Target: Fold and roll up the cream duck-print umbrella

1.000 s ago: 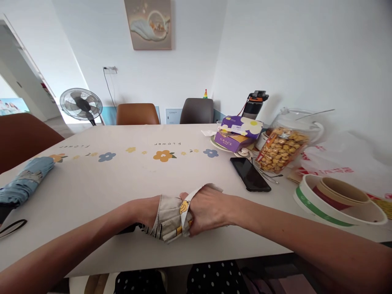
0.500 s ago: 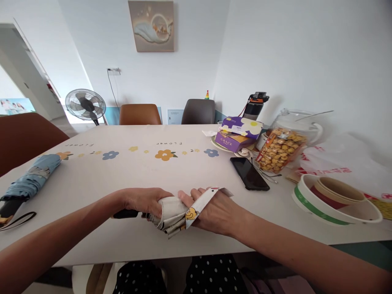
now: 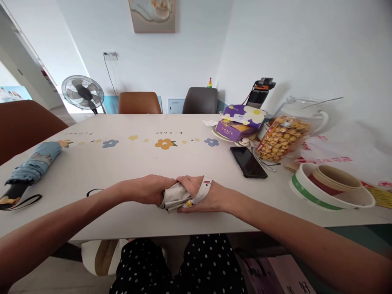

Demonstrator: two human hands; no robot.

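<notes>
Since the earlier frame, the left hand has drawn against the right hand. Both curl snugly around a pale folded umbrella, held between them near the table's front edge; its strap crosses the right hand. Probably light, soft cloth over a stiff core, best gripped mid-roll. Beyond lies a phone.
</notes>
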